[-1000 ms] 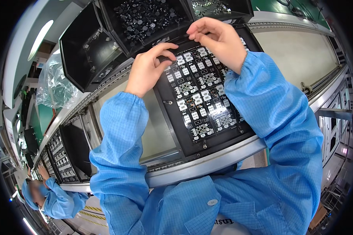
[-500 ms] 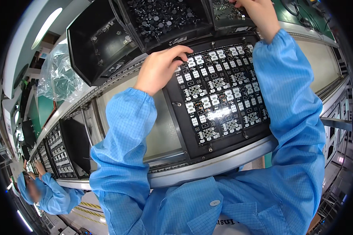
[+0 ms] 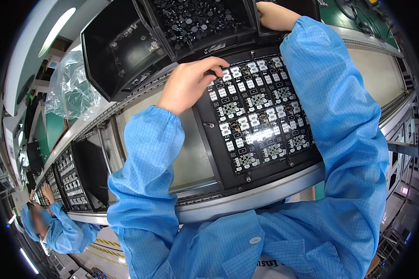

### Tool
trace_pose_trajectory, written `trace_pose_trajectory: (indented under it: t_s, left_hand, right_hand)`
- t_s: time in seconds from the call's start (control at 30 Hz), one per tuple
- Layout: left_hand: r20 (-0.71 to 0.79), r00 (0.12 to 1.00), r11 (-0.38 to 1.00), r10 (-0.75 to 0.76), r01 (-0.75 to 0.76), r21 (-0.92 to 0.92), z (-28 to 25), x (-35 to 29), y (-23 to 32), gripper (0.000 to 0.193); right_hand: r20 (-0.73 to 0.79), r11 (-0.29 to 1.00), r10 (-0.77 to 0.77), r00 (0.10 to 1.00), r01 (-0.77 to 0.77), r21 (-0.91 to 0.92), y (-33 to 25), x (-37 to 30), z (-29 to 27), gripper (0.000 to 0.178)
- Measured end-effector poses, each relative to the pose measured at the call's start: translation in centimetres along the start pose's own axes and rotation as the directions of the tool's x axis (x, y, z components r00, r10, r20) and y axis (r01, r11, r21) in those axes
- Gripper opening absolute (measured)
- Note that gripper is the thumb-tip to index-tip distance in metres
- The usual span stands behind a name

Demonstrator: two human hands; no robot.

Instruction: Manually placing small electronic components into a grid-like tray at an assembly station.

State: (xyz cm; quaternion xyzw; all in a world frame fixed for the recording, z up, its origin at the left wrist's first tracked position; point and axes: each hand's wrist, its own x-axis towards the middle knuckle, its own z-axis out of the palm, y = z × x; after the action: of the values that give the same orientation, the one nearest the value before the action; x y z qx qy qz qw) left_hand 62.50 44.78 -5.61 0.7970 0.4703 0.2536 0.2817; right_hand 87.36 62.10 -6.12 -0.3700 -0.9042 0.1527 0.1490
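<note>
The left hand (image 3: 186, 86) is loosely curled, fingertips at the far-left corner of the circuit-board panel (image 3: 253, 115) in its black frame (image 3: 228, 179), while the right hand (image 3: 277, 17) bends into the rightmost of 3 black bins (image 3: 307, 6), fingertips hidden, and I cannot tell whether either grips anything.

Electronics factory, conveyor line (image 3: 251, 201), circuit boards (image 3: 260, 111), open parts bins (image 3: 135, 56)
</note>
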Motion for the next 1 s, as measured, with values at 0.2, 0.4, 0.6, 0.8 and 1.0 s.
trace_pose_trajectory:
  t_s: [0.2,0.4,0.6,0.8,1.0]
  left_hand:
    - [0.018,0.995,0.995,-0.102,0.103,-0.011,-0.1,-0.1,0.5,0.037]
    - [0.008,0.999,0.998,-0.039,0.038,0.053,0.0,-0.6,-0.5,0.035]
    - [0.008,1.0,0.999,0.027,-0.028,0.032,-0.4,-0.5,-0.9,0.027]
    - [-0.065,0.954,0.908,0.294,-0.258,0.329,0.2,-1.4,-0.7,0.028]
    - [-0.033,0.954,0.856,0.297,-0.25,0.453,0.1,-1.6,2.0,0.027]
  right_hand:
    - [-0.053,0.977,0.179,0.982,-0.184,-0.105,-4.2,-1.3,-1.7,0.02]
    - [-0.147,0.96,0.207,0.967,-0.23,-0.163,-4.8,-1.7,-1.8,0.018]
    - [-0.014,0.987,0.154,0.988,-0.154,-0.054,-3.3,-1.3,-1.8,0.017]
    - [-0.06,0.973,0.14,0.988,-0.148,-0.177,-3.8,-1.0,-1.6,0.016]
    - [-0.329,0.927,-0.373,0.867,0.362,-0.097,-2.6,-2.6,-1.3,0.015]
